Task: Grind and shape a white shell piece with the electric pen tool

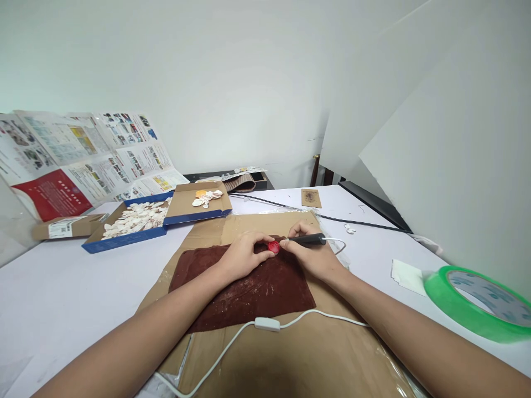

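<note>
Between the thumb and fingers of my left hand [248, 255] is a small round red piece [273, 247], held just above a dark brown cloth [257, 293]. My right hand [312, 255] is closed around a black pen-like tool [309, 239] with a white cord coming out of its rear end. The tool's tip points left toward the red piece; whether it touches is too small to tell. Pale dust specks the cloth, which lies on a flattened cardboard sheet [265, 365]. Across the cardboard runs a white cord with an inline switch [267, 324].
At left, a blue-edged cardboard box [124, 241] holds many white shell-like pieces, with several more on its lid [202, 213]. A printed sheet [83, 160] leans behind. Green tape [440, 290] lies at right. A black cable [352, 221] crosses the back, near a small brown card [311, 198].
</note>
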### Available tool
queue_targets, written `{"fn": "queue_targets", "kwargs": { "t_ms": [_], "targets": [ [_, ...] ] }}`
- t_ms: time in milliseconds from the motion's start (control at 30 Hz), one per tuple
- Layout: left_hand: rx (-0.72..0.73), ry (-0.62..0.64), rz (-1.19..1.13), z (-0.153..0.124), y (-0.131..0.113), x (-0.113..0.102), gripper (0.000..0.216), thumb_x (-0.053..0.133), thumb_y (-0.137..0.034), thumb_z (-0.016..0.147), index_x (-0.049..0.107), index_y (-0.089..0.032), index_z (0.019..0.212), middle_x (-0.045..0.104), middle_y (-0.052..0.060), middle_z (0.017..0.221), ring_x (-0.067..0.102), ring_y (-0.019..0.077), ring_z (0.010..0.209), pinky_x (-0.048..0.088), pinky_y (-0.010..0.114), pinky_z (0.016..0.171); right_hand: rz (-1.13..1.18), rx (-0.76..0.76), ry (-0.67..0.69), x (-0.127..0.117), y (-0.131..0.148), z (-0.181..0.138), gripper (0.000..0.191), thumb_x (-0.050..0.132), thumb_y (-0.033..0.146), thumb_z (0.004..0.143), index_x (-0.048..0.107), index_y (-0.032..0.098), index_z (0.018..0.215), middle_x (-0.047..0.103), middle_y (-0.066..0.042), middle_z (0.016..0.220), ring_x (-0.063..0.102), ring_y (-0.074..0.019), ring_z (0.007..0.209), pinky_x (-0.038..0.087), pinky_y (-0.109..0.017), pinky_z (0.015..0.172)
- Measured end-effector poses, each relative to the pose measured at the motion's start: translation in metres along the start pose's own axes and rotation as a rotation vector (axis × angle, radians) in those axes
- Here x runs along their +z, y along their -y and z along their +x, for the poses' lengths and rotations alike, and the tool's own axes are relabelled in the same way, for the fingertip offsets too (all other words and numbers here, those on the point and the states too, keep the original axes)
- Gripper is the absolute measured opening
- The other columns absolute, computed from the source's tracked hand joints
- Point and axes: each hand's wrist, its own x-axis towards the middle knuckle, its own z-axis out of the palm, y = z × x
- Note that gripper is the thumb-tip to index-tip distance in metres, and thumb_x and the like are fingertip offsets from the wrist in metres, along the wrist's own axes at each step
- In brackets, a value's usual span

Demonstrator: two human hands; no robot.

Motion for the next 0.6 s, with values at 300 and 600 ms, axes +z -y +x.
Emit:
{"fn": "queue_targets", "kwargs": {
  "t_ms": [300,600],
  "targets": [
    [-0.011,-0.005,0.017,-0.0007,-0.0006,-0.0005,0.024,0.077,-0.024,0.090,0.079,-0.023,0.113,0.080,0.005,0.120,0.072,0.0267,0.114,0.054,0.040,0.106,-0.019,-0.012,-0.016,-0.0015,-0.0059,0.0012,0.026,0.071,0.044,0.077,0.054,0.025,0.072,0.060,0.003,0.073,0.055,-0.0202,0.072,0.036,-0.033,0.066],
    [-0.016,0.006,0.015,-0.0008,0.0004,0.0003,0.022,0.076,-0.023,0.091,0.078,-0.023,0.113,0.080,0.004,0.120,0.072,0.0266,0.115,0.053,0.040,0.106,-0.051,0.013,-0.023,-0.0025,-0.0056,0.0008,0.025,0.071,0.044,0.076,0.055,0.025,0.070,0.061,0.004,0.072,0.055,-0.0208,0.073,0.037,-0.034,0.068]
  ]
}}
